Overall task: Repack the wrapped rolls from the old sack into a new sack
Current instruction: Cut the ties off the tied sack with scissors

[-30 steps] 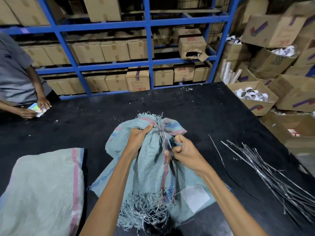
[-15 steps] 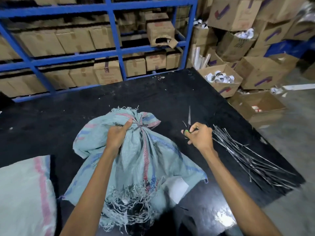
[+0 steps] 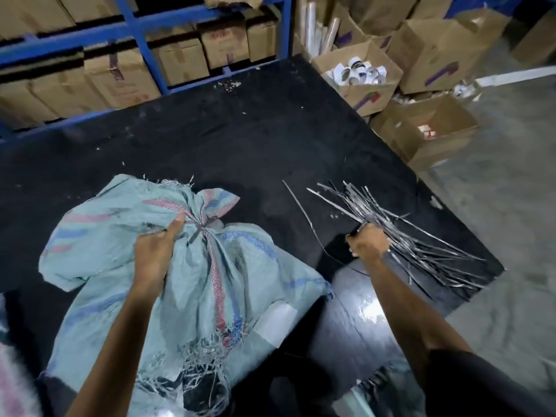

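The left hand (image 3: 153,254) grasps the old sack (image 3: 186,281). Its fingers (image 3: 147,240) are clenched into a bunch of the pale green woven cloth, and the thumb lies along a fold that runs up to the tied neck. Just right of those fingers a dark tie (image 3: 204,230) is knotted round the gathered neck, with the loose mouth of the sack fanning out beyond it. The sack lies slumped on the black counter (image 3: 240,139). Its frayed bottom edge (image 3: 192,377) is on the near side of the left fingers, towards the person, and a white label (image 3: 275,323) is stuck to the cloth on the near right side. What the sack contains is hidden. The right hand (image 3: 368,243) is well apart from the sack. Its fingers (image 3: 355,251) are clenched round a small dark tool (image 3: 361,229), too blurred to name. They rest at the edge of a loose bundle of silvery strips (image 3: 421,245) that spreads across the counter to their right and beyond. One single strip (image 3: 304,212) lies between the two hands. Far to the left of the left fingers, at the picture's edge, part of a second sack (image 3: 12,380) shows, blurred. Beyond both hands stands a blue rack (image 3: 144,49) of cardboard boxes, and an open box (image 3: 358,85) holds white rolls.
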{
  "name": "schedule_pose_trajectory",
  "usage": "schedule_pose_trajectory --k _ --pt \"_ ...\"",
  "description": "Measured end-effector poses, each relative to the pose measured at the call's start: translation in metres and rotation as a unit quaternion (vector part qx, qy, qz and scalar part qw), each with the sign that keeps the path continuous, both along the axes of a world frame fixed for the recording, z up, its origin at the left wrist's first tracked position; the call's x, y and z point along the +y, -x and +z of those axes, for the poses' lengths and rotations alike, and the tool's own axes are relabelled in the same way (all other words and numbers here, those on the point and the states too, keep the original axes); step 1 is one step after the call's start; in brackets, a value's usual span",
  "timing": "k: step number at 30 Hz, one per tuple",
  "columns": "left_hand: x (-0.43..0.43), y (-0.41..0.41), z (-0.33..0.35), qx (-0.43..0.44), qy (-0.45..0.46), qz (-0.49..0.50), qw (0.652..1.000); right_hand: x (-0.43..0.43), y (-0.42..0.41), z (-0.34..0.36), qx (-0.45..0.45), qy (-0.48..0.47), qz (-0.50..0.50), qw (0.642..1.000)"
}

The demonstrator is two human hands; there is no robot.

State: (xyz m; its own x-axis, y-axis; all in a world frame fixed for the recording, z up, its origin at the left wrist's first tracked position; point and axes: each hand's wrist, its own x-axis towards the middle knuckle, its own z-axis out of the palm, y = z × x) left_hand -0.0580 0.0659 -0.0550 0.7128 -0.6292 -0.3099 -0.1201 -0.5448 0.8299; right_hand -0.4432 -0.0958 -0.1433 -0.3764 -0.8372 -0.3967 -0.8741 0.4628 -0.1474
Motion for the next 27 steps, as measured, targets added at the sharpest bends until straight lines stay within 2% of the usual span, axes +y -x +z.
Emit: schedule_pose_trajectory --k 3,7,9,12,14,15,17,19,22,27 --pt "-0.002 0.002 -0.003 0.008 -0.008 0.0 1.0 -0.004 0.001 -0.015 0.031 -0.048 0.022 0.998" --pt "-0.007 0.003 -0.001 0.007 -0.001 -0.009 1.0 -0.013 0.001 -0.019 -0.011 -0.063 0.0 0.998" --pt "-0.008 0.001 -0.001 0.021 0.001 -0.005 1.0 -0.014 -0.002 -0.017 -0.014 -0.067 0.033 0.997" --pt "-0.006 -0.001 0.003 0.048 -0.012 0.0 0.999 -0.01 -0.026 0.005 -0.018 0.009 0.076 0.997" --pt "-0.002 -0.001 0.01 0.052 -0.013 0.003 0.999 -0.006 -0.056 0.025 -0.09 0.093 0.129 0.983" --pt "0.001 0.0 0.013 0.054 -0.013 0.0 0.998 -0.001 -0.074 0.037 -0.167 0.126 0.155 0.966" --pt "0.01 -0.001 0.021 0.065 -0.01 -0.006 0.998 0.012 -0.113 0.06 -0.311 0.182 0.223 0.906" --pt "0.02 -0.004 0.027 0.085 0.005 -0.013 0.996 0.032 -0.154 0.091 -0.4 0.198 0.301 0.843" --pt "0.032 -0.008 0.043 0.13 0.027 0.009 0.991 0.062 -0.209 0.123 -0.436 0.195 0.415 0.774" --pt "0.049 -0.024 0.065 0.147 0.052 0.046 0.987 0.091 -0.259 0.137 -0.435 0.206 0.502 0.718"
